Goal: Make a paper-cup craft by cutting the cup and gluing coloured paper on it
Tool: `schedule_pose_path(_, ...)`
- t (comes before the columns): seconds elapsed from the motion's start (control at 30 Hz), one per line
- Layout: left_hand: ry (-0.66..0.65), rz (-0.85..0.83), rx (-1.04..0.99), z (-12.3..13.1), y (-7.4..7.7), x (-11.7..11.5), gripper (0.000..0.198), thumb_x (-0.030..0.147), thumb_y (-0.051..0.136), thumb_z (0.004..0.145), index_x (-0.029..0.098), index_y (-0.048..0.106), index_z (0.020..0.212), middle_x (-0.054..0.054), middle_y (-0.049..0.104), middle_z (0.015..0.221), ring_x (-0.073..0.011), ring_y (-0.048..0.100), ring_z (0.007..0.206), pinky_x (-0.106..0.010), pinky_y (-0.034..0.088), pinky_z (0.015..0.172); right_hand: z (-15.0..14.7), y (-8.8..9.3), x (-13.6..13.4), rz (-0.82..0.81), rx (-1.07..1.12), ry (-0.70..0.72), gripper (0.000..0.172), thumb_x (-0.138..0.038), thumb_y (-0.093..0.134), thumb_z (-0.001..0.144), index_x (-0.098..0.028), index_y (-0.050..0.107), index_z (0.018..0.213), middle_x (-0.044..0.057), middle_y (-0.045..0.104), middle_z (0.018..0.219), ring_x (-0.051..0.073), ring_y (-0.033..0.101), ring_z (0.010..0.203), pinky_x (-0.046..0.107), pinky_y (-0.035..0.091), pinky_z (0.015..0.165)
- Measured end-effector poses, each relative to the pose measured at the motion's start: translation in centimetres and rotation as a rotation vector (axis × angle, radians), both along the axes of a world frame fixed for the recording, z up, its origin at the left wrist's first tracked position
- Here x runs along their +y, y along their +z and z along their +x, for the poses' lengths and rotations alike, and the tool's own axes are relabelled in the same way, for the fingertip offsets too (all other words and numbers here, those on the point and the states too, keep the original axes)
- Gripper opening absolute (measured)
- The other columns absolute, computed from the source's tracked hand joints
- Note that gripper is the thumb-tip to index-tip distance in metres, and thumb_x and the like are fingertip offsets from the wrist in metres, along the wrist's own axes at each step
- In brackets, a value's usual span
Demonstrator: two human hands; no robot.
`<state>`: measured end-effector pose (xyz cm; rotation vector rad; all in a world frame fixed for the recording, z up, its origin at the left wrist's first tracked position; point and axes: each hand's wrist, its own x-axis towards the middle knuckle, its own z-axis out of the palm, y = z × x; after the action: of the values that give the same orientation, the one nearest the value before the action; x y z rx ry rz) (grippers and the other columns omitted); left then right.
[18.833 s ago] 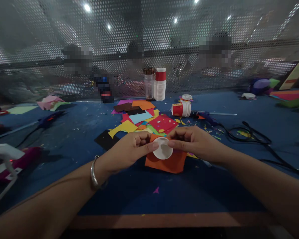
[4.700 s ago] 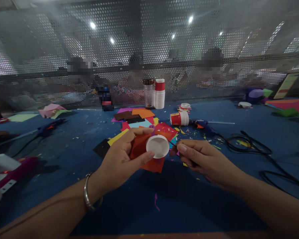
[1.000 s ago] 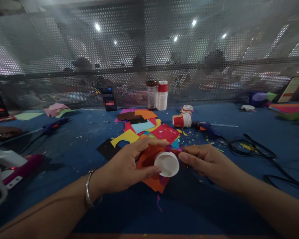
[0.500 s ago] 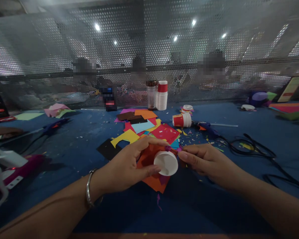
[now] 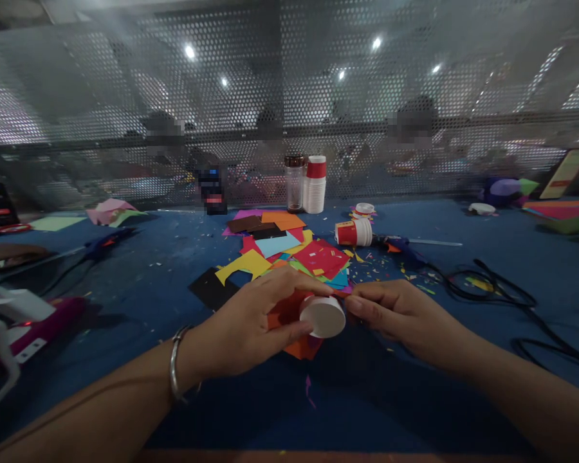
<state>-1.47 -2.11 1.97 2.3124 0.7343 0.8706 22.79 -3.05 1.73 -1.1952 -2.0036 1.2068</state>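
Observation:
A white paper cup (image 5: 324, 319) is tilted with its round end toward me, above a sheet of orange paper (image 5: 303, 349). My left hand (image 5: 265, 315) curves around the cup's left side, thumb at the near rim and fingers over the far side. To the right of the cup, my right hand (image 5: 390, 312) has thumb and forefinger pinched together on a small reddish strip, probably paper, beside the rim. Most of that strip is hidden by the fingers. A thin purple paper scrap (image 5: 309, 391) lies on the blue table below the cup.
Beyond my hands spread coloured paper sheets (image 5: 276, 243) and small scraps. Further back stand a glass bottle (image 5: 294, 186) and stacked paper cups (image 5: 315, 186). Red-and-white cups (image 5: 352, 233) lie sideways near a glue gun (image 5: 400, 249) and its cable (image 5: 492, 299). A power strip (image 5: 53, 328) lies left.
The cup has tipped, and its round end shows less of the inside. The reddish strip by my right fingers is less visible. Both hands have barely moved.

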Motion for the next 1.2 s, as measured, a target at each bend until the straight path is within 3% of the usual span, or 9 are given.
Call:
schedule_pose_path(0.17,-0.022,-0.021,-0.001,-0.1,-0.1,0.1,0.026,0.026,0.064,0.09,0.025,0.061,0.117,-0.005,0.066,0.106,-0.0197,0.062,0.098,-0.035,0.047,0.09,0.2,-0.1,0.0,0.087,-0.063,-0.013,0.05,-0.061,0.046,0.093,-0.019,0.054,0.068,-0.005,0.033,0.061,0.01,0.028,0.055,0.025,0.023,0.049)
schedule_pose_path(0.4,-0.055,0.041,0.052,-0.5,-0.4,0.3,0.03,0.02,0.062,0.091,0.029,0.061,0.12,-0.003,0.065,0.105,-0.0166,0.06,0.092,-0.029,0.047,0.079,0.1,0.0,-0.1,0.175,-0.14,-0.025,0.048,-0.06,0.045,0.093,-0.019,0.06,0.074,-0.002,0.042,0.065,0.012,0.034,0.059,0.026,0.026,0.052)
schedule_pose_path(0.67,-0.109,0.048,0.078,-0.6,-0.2,0.5,0.036,0.011,0.064,0.088,0.029,0.061,0.119,-0.003,0.061,0.109,-0.0179,0.058,0.102,-0.032,0.047,0.089,0.0,0.0,-0.3,0.226,-0.214,-0.029,0.048,-0.058,0.045,0.094,-0.018,0.063,0.075,-0.003,0.045,0.062,0.011,0.036,0.056,0.025,0.026,0.051)
schedule_pose_path(0.83,-0.078,0.028,0.021,-0.5,-0.4,0.3,0.05,0.016,0.069,0.085,0.034,0.053,0.129,-0.002,0.061,0.121,-0.02,0.057,0.114,-0.036,0.044,0.1,0.0,0.2,-0.4,0.267,-0.227,-0.028,0.046,-0.056,0.046,0.094,-0.019,0.062,0.073,-0.002,0.049,0.062,0.011,0.04,0.056,0.025,0.029,0.051)
schedule_pose_path(0.97,0.041,-0.219,-0.081,-0.2,-0.4,0.1,0.063,0.025,0.075,0.08,0.029,0.044,0.135,-0.007,0.059,0.129,-0.0219,0.063,0.108,-0.039,0.049,0.094,0.0,0.3,-0.4,0.319,-0.213,-0.056,0.045,-0.053,0.047,0.094,-0.02,0.055,0.064,-0.004,0.043,0.057,0.01,0.036,0.051,0.024,0.027,0.048)
schedule_pose_path(1.1,-0.045,-0.534,-0.045,-0.2,-0.5,0.7,0.045,0.031,0.077,0.077,0.02,0.058,0.117,-0.007,0.069,0.111,-0.0219,0.066,0.098,-0.038,0.052,0.086,0.0,0.3,-0.3,0.332,-0.217,-0.053,0.045,-0.053,0.046,0.095,-0.02,0.056,0.066,-0.003,0.046,0.058,0.01,0.04,0.053,0.024,0.028,0.049)
schedule_pose_path(1.2,-0.079,-0.637,-0.025,-0.4,-0.6,1.3,0.038,0.029,0.078,0.076,0.017,0.063,0.109,-0.007,0.071,0.106,-0.0211,0.066,0.095,-0.036,0.051,0.085,0.0,0.3,-0.3,0.311,-0.229,-0.053,0.047,-0.055,0.044,0.094,-0.02,0.054,0.065,-0.003,0.044,0.058,0.01,0.039,0.053,0.024,0.028,0.049)
